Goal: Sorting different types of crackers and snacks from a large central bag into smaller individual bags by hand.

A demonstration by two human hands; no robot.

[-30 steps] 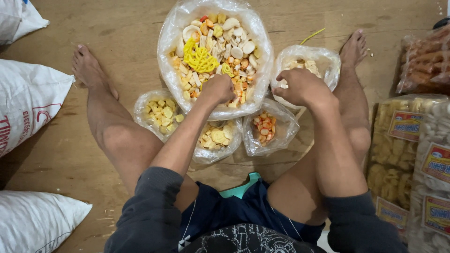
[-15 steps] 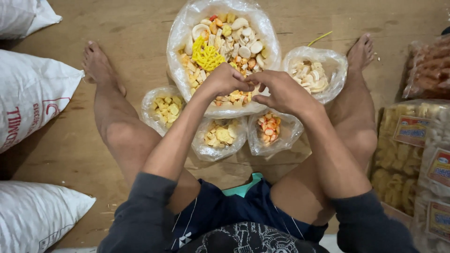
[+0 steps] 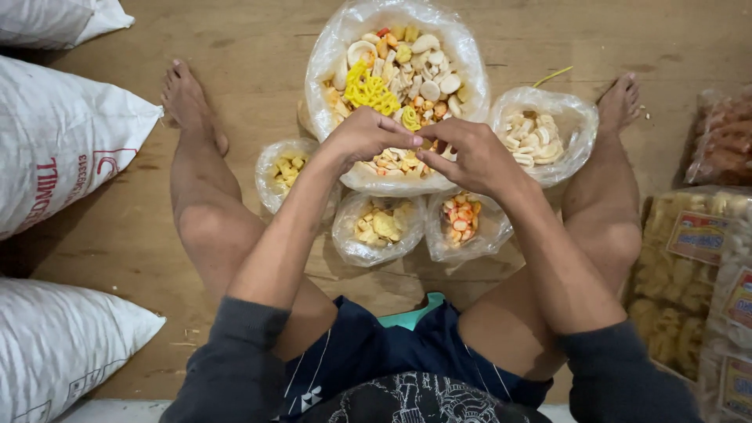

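Both hands meet over the near rim of the big bag [image 3: 395, 47] of mixed crackers on the floor between the legs: the left hand [image 3: 362, 135] is curled and the right hand [image 3: 470, 153] pinched, but what they grip I cannot tell. 4 small bags sit around it: yellow [image 3: 283, 174], pale [image 3: 540, 135], tan [image 3: 378, 227], orange [image 3: 462, 219]. The crackers look light, dry and brittle, best pinched loosely; the thin, slippery plastic is best taken at its rim.

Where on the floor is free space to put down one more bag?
Bare wood lies between the left leg and the white sacks, and beyond the big bag toward the right foot. Between the legs it is crowded: both hands and four small bags.
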